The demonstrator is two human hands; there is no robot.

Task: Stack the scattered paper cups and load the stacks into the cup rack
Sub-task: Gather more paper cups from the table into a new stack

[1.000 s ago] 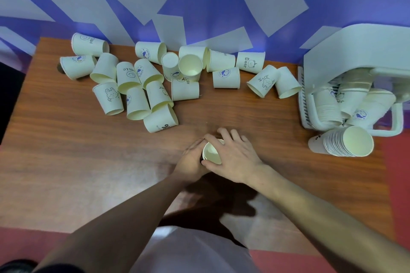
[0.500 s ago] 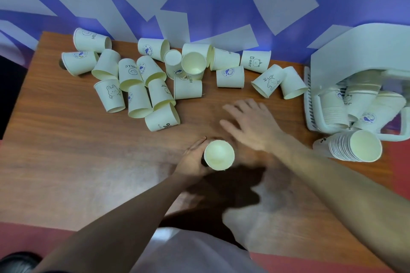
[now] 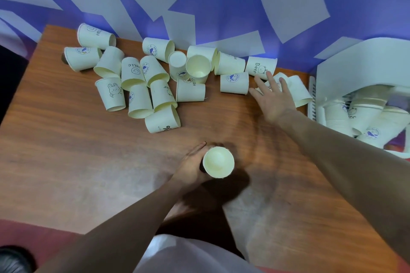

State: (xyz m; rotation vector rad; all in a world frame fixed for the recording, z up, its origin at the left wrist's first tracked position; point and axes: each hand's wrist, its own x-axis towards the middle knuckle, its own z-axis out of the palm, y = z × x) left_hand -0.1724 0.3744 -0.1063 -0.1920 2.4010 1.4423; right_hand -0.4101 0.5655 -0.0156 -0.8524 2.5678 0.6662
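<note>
The left hand (image 3: 192,166) grips an upright cup (image 3: 218,162) near the front of the counter (image 3: 66,162), fingers wrapped round its side, its mouth facing up. The right hand (image 3: 274,98) reaches out flat, fingers spread and released, over a cup lying on its side beside the "Bear" cup (image 3: 261,67). The loose cups (image 3: 142,82) lie jumbled along the far edge by the wall. The rack (image 3: 355,73) stands at the right, with stacks (image 3: 363,117) leaning inside.

Scattered cups (image 3: 155,82) crowd table's (image 3: 88,162) far edge.
</note>
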